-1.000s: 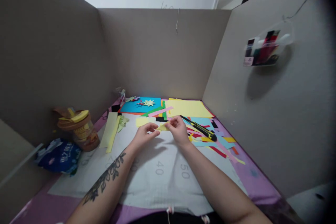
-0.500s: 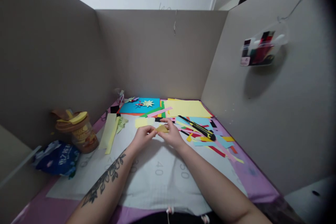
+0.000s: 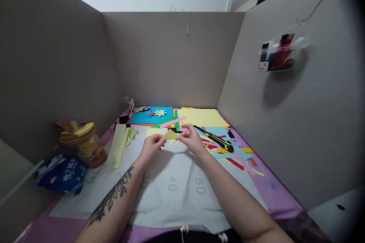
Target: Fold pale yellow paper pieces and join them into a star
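Pinching small, pale-yellow, triangular paper (image 3: 170,135) by side corners, both hands (image 3: 152,145) gripping, apex uppermost.

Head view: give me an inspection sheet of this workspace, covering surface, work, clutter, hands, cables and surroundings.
Surface: white sheet with printed numerals, over a purple cloth.
Work: yellow paper piece, roughly triangular, held up between both hands.
Clutter: coloured paper strips scattered at right, a black-and-yellow cutter lying among them; lidded cup and blue packet at left.
Hands: left hand and right hand each pinch one side of the piece.
Cables: nothing seen, except a thin cord on the right wall.
Surroundings: grey panels at back and sides.
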Demonstrator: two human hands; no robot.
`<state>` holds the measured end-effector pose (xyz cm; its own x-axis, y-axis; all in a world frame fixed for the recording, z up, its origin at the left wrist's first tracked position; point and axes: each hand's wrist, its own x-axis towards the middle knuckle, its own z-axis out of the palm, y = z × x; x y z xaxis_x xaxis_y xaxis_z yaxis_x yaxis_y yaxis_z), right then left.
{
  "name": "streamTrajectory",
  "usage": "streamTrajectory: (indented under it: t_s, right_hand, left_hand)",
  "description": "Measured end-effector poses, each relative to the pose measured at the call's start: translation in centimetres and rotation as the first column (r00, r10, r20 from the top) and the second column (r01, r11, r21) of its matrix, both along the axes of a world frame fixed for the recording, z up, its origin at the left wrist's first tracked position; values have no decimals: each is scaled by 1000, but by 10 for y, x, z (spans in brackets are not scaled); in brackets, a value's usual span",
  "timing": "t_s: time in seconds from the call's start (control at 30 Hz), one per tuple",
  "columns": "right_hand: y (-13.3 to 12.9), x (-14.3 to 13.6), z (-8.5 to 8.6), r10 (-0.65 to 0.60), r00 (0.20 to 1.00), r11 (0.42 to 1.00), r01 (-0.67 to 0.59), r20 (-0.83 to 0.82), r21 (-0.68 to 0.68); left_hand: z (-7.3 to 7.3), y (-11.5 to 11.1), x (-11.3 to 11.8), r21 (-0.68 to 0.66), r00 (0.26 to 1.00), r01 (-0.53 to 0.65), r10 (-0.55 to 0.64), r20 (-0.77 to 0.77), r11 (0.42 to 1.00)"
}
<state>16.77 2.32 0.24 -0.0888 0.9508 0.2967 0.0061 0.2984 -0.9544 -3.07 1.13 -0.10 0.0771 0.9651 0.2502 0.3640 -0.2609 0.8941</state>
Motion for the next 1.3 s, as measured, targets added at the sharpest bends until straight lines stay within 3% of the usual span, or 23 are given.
streamTrajectory:
  t_s: [0.07, 0.13, 0.23, 0.3, 0.4, 0.47, 0.6, 0.67, 0.8, 0.97, 1.17, 1.3]
  right_hand:
    - [4, 2, -2, -45, 998, 999, 44, -44, -3]
    - [5, 3, -2, -72, 992, 997, 71, -103, -16]
    - [3, 0, -1, 17, 983, 995, -35, -185, -93]
    - [-1, -4, 0, 89, 970, 982, -123, -225, -144]
    - [-5, -10, 0, 95, 966, 984, -128, -239, -125]
    - [-6, -12, -1, 55, 974, 994, -75, -221, -83]
    - [-5, -11, -7, 5, 995, 1000, -6, -96, -2]
    - [-4, -11, -12, 37, 999, 999, -37, -3, 40]
    - [-3, -14, -17, 71, 997, 994, -72, 16, 78]
    - [-4, -17, -19, 124, 981, 992, -125, -151, 5]
    - [-9, -23, -21, 124, 988, 992, -126, -94, -11]
    - [-11, -20, -18, 212, 977, 975, -212, -16, -60]
  left_hand:
    - [-1, -1, -2, 200, 993, -98, 110, -50, 975]
    - [-2, -2, -5, 484, 973, -124, 202, -112, 866]
    - [-3, -4, -10, 730, 936, 12, 250, -249, 684]
    - [-4, -6, -12, 746, 906, 109, 243, -346, 656]
    - [-4, -9, -11, 657, 881, 175, 182, -438, 733]
    - [-2, -11, -8, 576, 903, 158, 118, -413, 802]
    - [5, -13, 1, 367, 992, 33, 13, -122, 930]
    - [9, -13, 6, 198, 999, 45, -42, -17, 979]
    - [10, -14, 13, -13, 990, 136, -137, -40, 991]
    - [5, -13, 14, -124, 994, 83, -74, 77, 989]
    - [2, -10, 13, -140, 988, 73, -52, 149, 987]
    - [2, -6, 12, -91, 969, 55, -31, 244, 994]
